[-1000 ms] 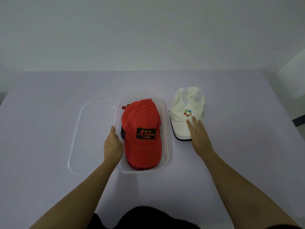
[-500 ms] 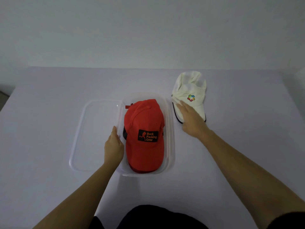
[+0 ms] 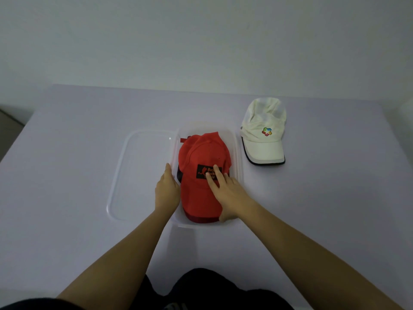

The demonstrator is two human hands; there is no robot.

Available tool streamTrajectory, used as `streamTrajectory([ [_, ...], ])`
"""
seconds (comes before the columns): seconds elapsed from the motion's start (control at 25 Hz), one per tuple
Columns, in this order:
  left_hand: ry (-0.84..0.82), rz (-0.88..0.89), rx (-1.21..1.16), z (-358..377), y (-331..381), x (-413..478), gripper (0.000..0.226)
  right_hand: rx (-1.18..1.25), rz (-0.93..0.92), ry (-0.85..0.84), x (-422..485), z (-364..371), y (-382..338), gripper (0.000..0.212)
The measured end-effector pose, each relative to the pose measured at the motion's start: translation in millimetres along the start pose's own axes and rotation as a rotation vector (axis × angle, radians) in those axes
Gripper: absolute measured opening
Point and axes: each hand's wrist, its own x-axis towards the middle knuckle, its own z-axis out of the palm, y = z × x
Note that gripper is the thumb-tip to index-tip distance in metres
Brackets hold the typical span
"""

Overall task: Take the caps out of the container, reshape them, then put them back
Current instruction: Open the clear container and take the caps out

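Head view: the clear container [image 3: 239, 153] stands open in the middle of the counter [image 3: 89, 220], and its lid [image 3: 143, 171] lies flat against its left side. A white cap [image 3: 263, 139] lies on the counter to the right of the container, near it but not touching, brim toward the person. Its crown looks creased at the back, so I would not call its reshaping finished.

Inside the container a red cap [image 3: 201, 153] lies on top, brim toward the person. A dark cap [image 3: 180, 175] shows beneath it at the left edge. How many more lie under that I cannot tell.

The right hand [image 3: 230, 193] lies on the red cap, fingers spread and nearly straight over the black patch [image 3: 202, 172] and thumb down by the near edge of the brim. No closed grip shows. The left hand [image 3: 167, 191] rests against the container's left wall. Its fingers are mostly hidden, so I cannot tell whether it grips the wall or only steadies it.

The task looks to be in its early part, with one cap out and the red one apparently next. Emptying the container, shaping every cap and putting them all back are still to be done.
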Motion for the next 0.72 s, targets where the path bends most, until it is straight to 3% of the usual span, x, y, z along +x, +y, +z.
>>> streamTrajectory([
  [0.16, -0.011, -0.026, -0.017, -0.7, 1.7, 0.5, 0.051, 0.246, 0.027, 0.011, -0.8, -5.4, -3.4, 0.101],
  [0.28, -0.027, -0.042, -0.048, -2.9, 2.2, -0.1, 0.05, 0.334, 0.067, 0.177, -8.8, -11.8, -8.4, 0.08],
  [0.44, -0.063, -0.077, -0.171, -16.4, 16.2, -2.3, 0.043, 0.409, 0.113, 0.483, -31.2, -13.5, -18.0, 0.081],
  [0.56, -0.009, -0.156, -0.358, -38.4, 43.6, -8.1, 0.025, 0.413, 0.107, 0.665, -49.6, -15.5, -22.5, 0.089],
  [0.72, -0.153, -0.242, -0.786, -58.7, 97.4, -22.6, 0.043, 0.374, 0.097, 0.801, -66.9, -21.6, -28.1, 0.089],
])
